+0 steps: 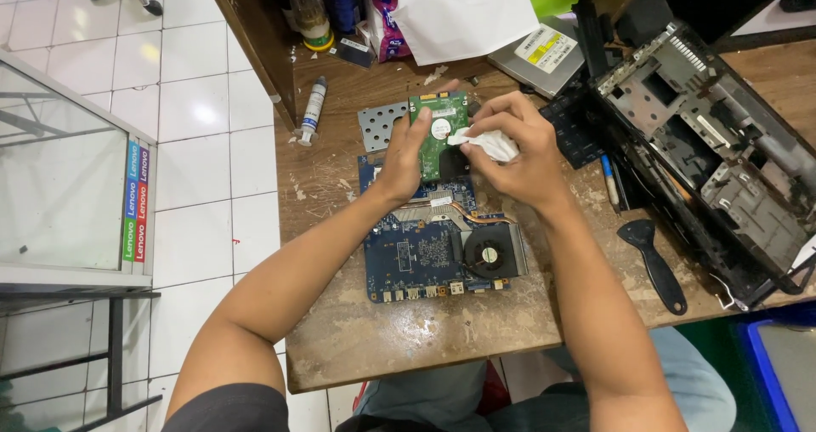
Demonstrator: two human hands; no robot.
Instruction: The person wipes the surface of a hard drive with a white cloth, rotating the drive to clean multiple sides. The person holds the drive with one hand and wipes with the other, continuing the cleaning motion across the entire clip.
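Note:
My left hand holds a small hard drive upright by its left edge, green circuit side facing me. Pinched in my right hand is a crumpled white tissue, pressed against the drive's right side. Both hands hover above a blue laptop motherboard with a black fan and copper heat pipe, lying on the worn wooden table.
A perforated metal plate lies behind the drive. An opened black laptop chassis fills the right side, with a black plastic pry tool and a pen beside it. A syringe tube, optical drive, white paper and bottles sit at the back.

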